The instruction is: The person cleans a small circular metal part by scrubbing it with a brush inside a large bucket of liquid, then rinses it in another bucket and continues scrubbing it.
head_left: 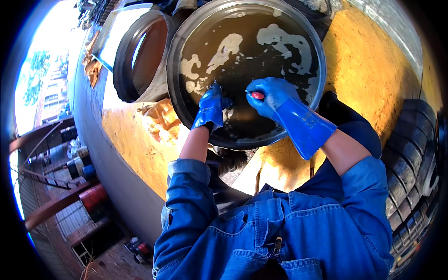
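Observation:
A large round dark tub (175, 70) of murky brown water (242, 70), with patches of pale foam, is in front of me. Both my hands wear long blue rubber gloves. My left hand (212, 105) is over the tub's near left part; its curled fingertips dip into the water, which hides whatever they grip. My right hand (270, 95), closed in a fist just above the water, wraps round a red-handled tool (257, 95). Only the rounded red end shows; the rest of the tool is hidden.
An open cylindrical drum (119, 65) lies left of the tub. Crumpled brown paper or cloth (163, 122) is on the yellow surface (126, 126). Stacked tyres (413, 149) stand at the right. Beyond the grey ledge (116, 186) at left, a lower yard holds drums (93, 198).

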`<state>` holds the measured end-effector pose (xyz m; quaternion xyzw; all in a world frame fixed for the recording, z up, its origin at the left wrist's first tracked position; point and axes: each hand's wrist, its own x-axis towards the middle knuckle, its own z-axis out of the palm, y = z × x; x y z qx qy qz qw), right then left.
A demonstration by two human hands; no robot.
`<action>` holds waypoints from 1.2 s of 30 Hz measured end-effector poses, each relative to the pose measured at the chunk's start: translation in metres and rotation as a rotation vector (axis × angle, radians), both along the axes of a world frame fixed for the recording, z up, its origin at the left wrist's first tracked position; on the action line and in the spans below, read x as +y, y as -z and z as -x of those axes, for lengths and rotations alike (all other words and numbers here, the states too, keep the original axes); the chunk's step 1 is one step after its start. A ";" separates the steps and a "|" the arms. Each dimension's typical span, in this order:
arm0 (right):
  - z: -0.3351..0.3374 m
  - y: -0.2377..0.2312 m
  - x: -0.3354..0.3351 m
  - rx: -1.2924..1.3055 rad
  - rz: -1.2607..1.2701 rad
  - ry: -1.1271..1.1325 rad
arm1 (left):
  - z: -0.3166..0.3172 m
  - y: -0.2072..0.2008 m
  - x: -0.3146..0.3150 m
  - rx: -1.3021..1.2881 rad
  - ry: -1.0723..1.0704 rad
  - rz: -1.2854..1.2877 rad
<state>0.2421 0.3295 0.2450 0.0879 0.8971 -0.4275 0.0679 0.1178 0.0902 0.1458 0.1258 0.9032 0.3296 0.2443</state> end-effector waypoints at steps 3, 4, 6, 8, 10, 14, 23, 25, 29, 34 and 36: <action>0.000 0.004 -0.004 0.063 0.021 -0.028 | 0.022 0.030 0.000 -0.019 0.173 0.501; -0.001 0.005 -0.004 0.098 0.028 -0.025 | 0.025 0.036 0.006 0.012 0.217 0.628; -0.005 0.005 -0.001 0.110 0.000 -0.028 | 0.017 0.040 0.002 0.152 0.470 0.576; -0.009 0.006 0.007 0.112 -0.024 -0.015 | 0.013 0.049 0.015 0.143 0.526 0.557; -0.007 0.002 0.001 0.100 -0.018 -0.043 | 0.020 0.060 0.006 -0.002 0.331 0.614; -0.008 -0.004 0.003 0.090 -0.032 -0.045 | 0.016 0.076 0.001 0.089 0.369 0.724; -0.012 -0.007 0.012 0.033 -0.083 -0.043 | -0.001 0.075 0.022 0.219 0.560 0.784; -0.010 -0.009 0.013 -0.006 -0.101 -0.052 | -0.005 0.068 0.039 0.246 0.657 0.882; -0.007 -0.012 0.016 -0.043 -0.099 -0.074 | -0.011 0.052 0.048 0.125 0.511 0.808; -0.007 -0.019 0.030 -0.107 -0.102 -0.038 | -0.043 0.016 0.078 0.080 0.446 0.694; -0.002 -0.027 0.020 -0.108 -0.089 -0.067 | -0.037 0.040 0.035 0.173 0.557 0.510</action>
